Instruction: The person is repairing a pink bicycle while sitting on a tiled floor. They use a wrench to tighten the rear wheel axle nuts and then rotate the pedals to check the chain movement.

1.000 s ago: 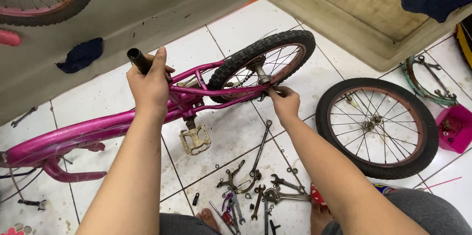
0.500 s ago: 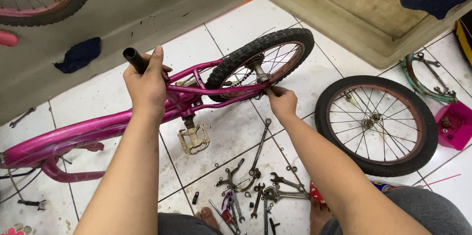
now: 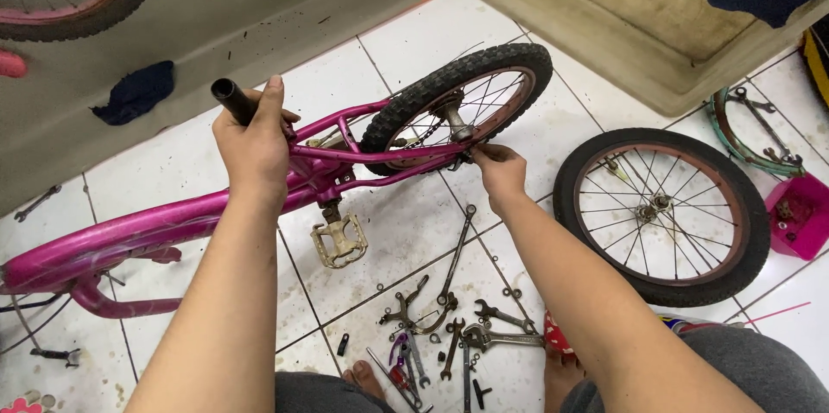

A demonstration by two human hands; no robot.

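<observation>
Two bare hands steady a pink steel child's bicycle frame (image 3: pixel 173 223) lying on white tiles: left hand (image 3: pixel 252 141) wrapped around the black seat tube (image 3: pixel 231 98), right hand (image 3: pixel 499 169) pinching the rear axle nut (image 3: pixel 466 156). Rigid and fairly heavy, it likely handles best by its tubes.

The single head camera is looking steeply down from close above at the tiled floor (image 3: pixel 406 231) ahead of the person's knees.
</observation>
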